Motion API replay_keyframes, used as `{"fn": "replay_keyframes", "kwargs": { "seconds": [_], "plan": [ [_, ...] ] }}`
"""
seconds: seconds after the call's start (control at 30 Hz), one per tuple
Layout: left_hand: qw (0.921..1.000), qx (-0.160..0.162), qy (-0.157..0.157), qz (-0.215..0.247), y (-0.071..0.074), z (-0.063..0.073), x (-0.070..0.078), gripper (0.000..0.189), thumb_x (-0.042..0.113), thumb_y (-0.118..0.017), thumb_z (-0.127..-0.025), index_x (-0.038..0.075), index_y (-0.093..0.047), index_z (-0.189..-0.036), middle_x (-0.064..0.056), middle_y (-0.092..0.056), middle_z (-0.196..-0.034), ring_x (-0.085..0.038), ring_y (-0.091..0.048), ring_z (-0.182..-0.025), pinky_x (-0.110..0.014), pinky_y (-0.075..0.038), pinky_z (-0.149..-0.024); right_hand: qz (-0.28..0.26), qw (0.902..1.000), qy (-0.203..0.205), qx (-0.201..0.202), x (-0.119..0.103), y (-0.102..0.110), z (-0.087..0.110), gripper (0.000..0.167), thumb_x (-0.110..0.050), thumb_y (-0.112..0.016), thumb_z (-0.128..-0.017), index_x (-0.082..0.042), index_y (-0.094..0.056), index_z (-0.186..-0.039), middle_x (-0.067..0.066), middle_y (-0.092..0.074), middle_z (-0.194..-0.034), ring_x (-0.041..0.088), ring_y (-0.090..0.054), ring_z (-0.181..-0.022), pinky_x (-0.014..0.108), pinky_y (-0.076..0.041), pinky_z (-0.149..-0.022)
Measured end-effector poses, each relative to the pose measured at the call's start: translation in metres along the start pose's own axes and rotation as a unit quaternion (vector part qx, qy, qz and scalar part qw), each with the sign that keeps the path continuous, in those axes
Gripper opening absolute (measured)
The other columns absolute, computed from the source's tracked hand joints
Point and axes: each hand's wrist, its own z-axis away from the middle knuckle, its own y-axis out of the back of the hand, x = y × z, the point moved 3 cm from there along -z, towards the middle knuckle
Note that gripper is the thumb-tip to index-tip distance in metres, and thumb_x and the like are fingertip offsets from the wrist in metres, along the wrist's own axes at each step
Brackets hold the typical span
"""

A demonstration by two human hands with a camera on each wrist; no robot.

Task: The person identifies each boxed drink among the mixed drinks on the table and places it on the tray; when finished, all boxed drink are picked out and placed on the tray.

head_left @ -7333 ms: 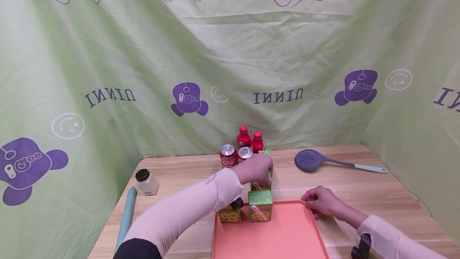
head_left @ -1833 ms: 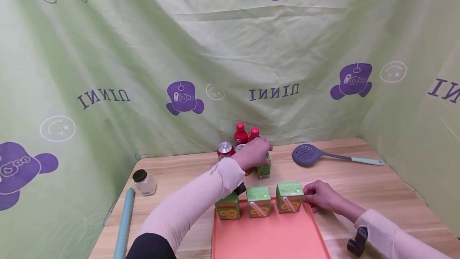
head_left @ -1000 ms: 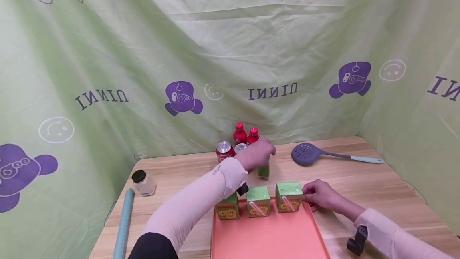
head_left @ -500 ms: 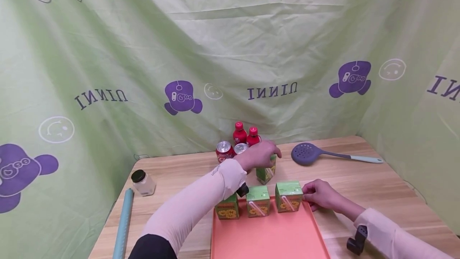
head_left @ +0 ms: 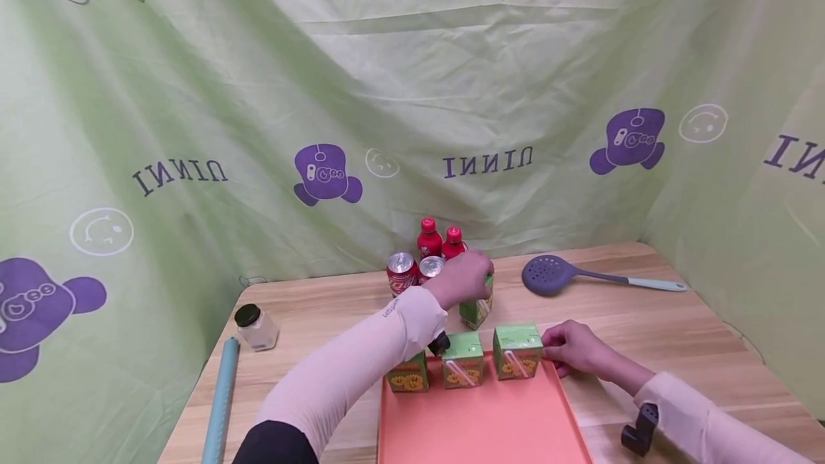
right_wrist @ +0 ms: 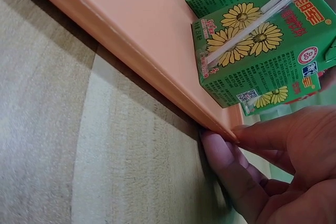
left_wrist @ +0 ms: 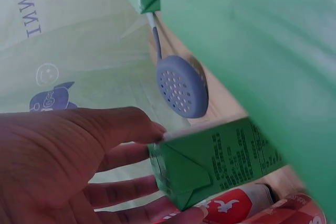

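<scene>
My left hand (head_left: 465,279) grips a green drink carton (head_left: 475,313) by its top, behind the tray. In the left wrist view the thumb and fingers lie around the end of that drink carton (left_wrist: 226,161). With my right hand (head_left: 576,351) I pinch the far right corner of the orange tray (head_left: 483,428); the right wrist view shows thumb and fingertips on its rim. Three more cartons stand in a row along the tray's back edge: a left one (head_left: 409,378), partly behind my left sleeve, a middle one (head_left: 462,371) and a right one (head_left: 518,360).
Behind my left hand stand two red cans (head_left: 402,271) and two red bottles (head_left: 428,238). A slotted skimmer (head_left: 548,274) lies at the back right. On the left are a black-lidded jar (head_left: 258,328) and a light-blue stick (head_left: 221,399). A green curtain (head_left: 399,77) hangs behind.
Since the oldest frame, a third carton has come to stand at the tray's right back corner. My left hand has turned the carton behind the tray, so its straw side now shows. My right hand stays put.
</scene>
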Motion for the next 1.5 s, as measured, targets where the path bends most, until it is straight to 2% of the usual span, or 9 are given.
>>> {"fn": "replay_keyframes", "kwargs": {
  "seconds": [0.4,0.53,0.63,0.73,0.87,0.97,1.2,1.37,1.5],
  "plan": [
    [0.9999,0.003,0.014,-0.009,-0.002,-0.001,0.006,0.005,0.015,-0.072,-0.08,0.016,-0.072,-0.085,-0.001,-0.066,-0.087,-0.013,-0.056,-0.078,-0.024,-0.048,-0.064,0.0,1.0,0.0,0.004,-0.001,0.0,0.002,0.007,0.002,-0.065,-0.089,0.003,-0.07,-0.095,0.004,-0.066,-0.075,0.014,-0.063,-0.062,0.033,-0.058,-0.054],
    [0.9992,-0.009,0.014,0.037,-0.002,0.001,0.003,0.014,0.013,-0.072,-0.081,0.013,-0.074,-0.095,-0.002,-0.067,-0.09,-0.015,-0.056,-0.081,-0.023,-0.049,-0.068,0.005,1.0,-0.002,0.005,-0.001,0.0,0.002,0.007,0.002,-0.065,-0.09,0.003,-0.069,-0.095,0.004,-0.065,-0.075,0.013,-0.062,-0.062,0.033,-0.058,-0.054],
    [0.9977,-0.016,0.002,0.066,-0.005,-0.001,-0.001,0.023,0.012,-0.073,-0.081,0.012,-0.075,-0.104,-0.002,-0.07,-0.098,-0.014,-0.059,-0.086,-0.023,-0.052,-0.074,0.01,0.9999,-0.003,0.006,-0.001,0.0,0.001,0.007,0.001,-0.065,-0.09,0.002,-0.069,-0.095,0.004,-0.065,-0.076,0.013,-0.062,-0.062,0.032,-0.058,-0.054],
    [0.9961,-0.026,-0.01,0.084,-0.003,0.001,-0.002,0.028,0.011,-0.073,-0.082,0.01,-0.075,-0.11,-0.004,-0.072,-0.108,-0.014,-0.064,-0.095,-0.023,-0.054,-0.08,0.008,0.9999,-0.007,0.007,0.0,-0.001,0.0,0.007,0.001,-0.065,-0.09,0.001,-0.07,-0.094,0.004,-0.065,-0.075,0.013,-0.061,-0.062,0.031,-0.057,-0.054],
    [0.9935,-0.04,-0.01,0.107,0.0,0.005,-0.004,0.034,0.012,-0.074,-0.085,0.008,-0.073,-0.118,-0.006,-0.07,-0.118,-0.017,-0.064,-0.109,-0.024,-0.055,-0.088,0.007,0.9999,-0.004,0.008,0.001,-0.001,0.0,0.007,0.001,-0.065,-0.09,0.001,-0.07,-0.095,0.003,-0.065,-0.075,0.013,-0.062,-0.062,0.031,-0.058,-0.054],
    [0.9928,-0.033,-0.021,0.113,0.001,0.003,-0.008,0.034,0.013,-0.075,-0.087,0.009,-0.073,-0.12,-0.005,-0.071,-0.12,-0.018,-0.063,-0.113,-0.026,-0.054,-0.094,0.009,0.9999,-0.003,0.012,0.002,-0.001,0.001,0.008,0.001,-0.065,-0.09,0.001,-0.07,-0.095,0.003,-0.066,-0.076,0.014,-0.062,-0.063,0.032,-0.058,-0.054],
    [0.9947,0.009,-0.047,0.091,0.022,0.008,-0.016,0.033,0.014,-0.076,-0.085,0.012,-0.074,-0.118,-0.002,-0.072,-0.115,-0.013,-0.061,-0.105,-0.025,-0.051,-0.096,0.009,0.9998,-0.005,0.02,0.002,-0.002,0.001,0.008,0.001,-0.064,-0.09,0.001,-0.071,-0.096,0.005,-0.067,-0.079,0.014,-0.063,-0.063,0.032,-0.058,-0.054],
    [0.9924,0.006,-0.043,0.115,0.038,0.017,-0.016,0.037,0.012,-0.078,-0.083,0.013,-0.074,-0.12,-0.001,-0.07,-0.116,-0.012,-0.057,-0.103,-0.025,-0.051,-0.096,0.015,0.9997,-0.002,0.02,0.0,-0.003,0.002,0.009,0.0,-0.064,-0.091,0.001,-0.071,-0.097,0.005,-0.067,-0.08,0.014,-0.063,-0.063,0.032,-0.058,-0.054],
    [0.9941,0.007,-0.032,0.103,0.052,0.025,-0.014,0.037,0.017,-0.08,-0.082,0.016,-0.075,-0.118,0.001,-0.068,-0.111,-0.011,-0.056,-0.101,-0.026,-0.05,-0.094,0.021,0.9995,0.003,0.023,0.002,-0.002,0.003,0.008,0.0,-0.065,-0.09,0.0,-0.071,-0.096,0.004,-0.066,-0.079,0.014,-0.062,-0.062,0.031,-0.057,-0.053]
  ]
}}
